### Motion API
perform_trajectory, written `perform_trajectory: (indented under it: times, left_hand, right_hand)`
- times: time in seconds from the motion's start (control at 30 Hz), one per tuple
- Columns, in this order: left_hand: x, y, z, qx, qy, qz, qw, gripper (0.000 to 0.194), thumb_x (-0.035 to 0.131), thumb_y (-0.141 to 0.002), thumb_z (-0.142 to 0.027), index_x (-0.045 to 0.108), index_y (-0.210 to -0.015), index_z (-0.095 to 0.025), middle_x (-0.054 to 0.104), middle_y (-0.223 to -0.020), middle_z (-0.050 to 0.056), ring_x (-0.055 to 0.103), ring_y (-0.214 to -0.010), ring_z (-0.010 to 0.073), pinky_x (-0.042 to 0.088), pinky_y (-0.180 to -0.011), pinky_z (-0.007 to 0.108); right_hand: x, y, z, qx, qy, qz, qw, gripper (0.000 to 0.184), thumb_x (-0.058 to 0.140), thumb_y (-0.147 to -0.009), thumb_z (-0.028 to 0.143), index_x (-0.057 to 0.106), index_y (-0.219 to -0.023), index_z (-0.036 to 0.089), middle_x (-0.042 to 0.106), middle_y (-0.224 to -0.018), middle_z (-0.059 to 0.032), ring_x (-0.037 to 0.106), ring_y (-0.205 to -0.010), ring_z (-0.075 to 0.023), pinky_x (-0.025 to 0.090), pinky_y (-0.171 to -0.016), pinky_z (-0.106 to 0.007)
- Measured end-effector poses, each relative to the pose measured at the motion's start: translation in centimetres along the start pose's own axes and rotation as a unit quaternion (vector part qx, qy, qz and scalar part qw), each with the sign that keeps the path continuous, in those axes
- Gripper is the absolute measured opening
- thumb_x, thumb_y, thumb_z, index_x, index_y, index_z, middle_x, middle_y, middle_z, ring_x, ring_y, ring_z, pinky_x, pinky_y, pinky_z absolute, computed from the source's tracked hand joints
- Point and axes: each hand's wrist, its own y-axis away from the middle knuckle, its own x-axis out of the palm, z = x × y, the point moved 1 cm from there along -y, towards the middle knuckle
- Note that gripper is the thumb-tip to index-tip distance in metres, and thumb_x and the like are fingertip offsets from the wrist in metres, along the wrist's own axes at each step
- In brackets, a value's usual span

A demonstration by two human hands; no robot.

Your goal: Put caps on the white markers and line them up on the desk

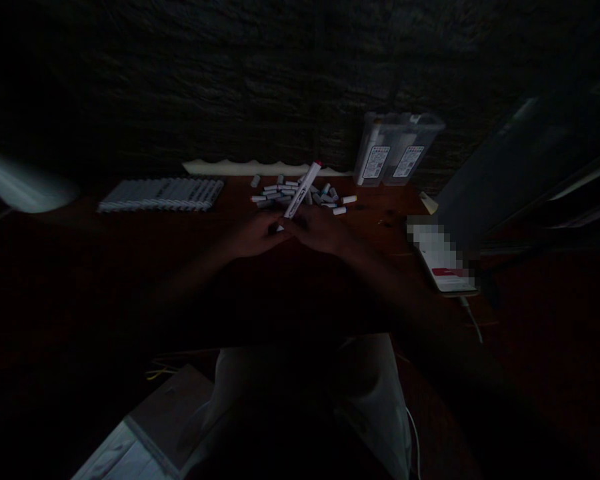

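Observation:
A white marker [303, 189] with a red end slants up and to the right in front of me. Its lower end sits between my two hands. My left hand [255, 235] is closed around that lower end, where a small white tip shows. Against the barrel, the fingers of my right hand [320, 229] are closed as well; darkness hides the exact grip. Just behind my hands lies a loose pile of short white marker caps [285, 192], some with coloured ends. To the left, a row of white markers [165, 193] lies side by side on the table.
The wooden table [380, 230] is dimly lit. Two clear plastic cases [399, 150] with labels stand at the back right. A phone [440, 257], partly blurred, lies at the right with a cable [473, 320]. A white rounded object [25, 183] is at far left. A box [167, 420] stands below.

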Motion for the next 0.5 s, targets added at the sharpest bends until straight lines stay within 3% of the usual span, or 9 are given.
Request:
perform_trajectory:
  times: [0.5]
  left_hand:
    - [0.04,0.05,0.3,-0.028,-0.011,0.006,1.0,0.025,0.055,-0.09,-0.036,0.067,-0.097,-0.015,0.069,-0.093,0.005,0.062,-0.081,0.017,0.05,-0.077,0.029]
  right_hand:
    - [0.07,-0.06,-0.13,-0.01,-0.004,0.002,1.0,0.034,0.05,-0.099,0.043,0.071,-0.107,0.019,0.073,-0.103,-0.0084,0.067,-0.096,-0.0219,0.049,-0.086,-0.035]
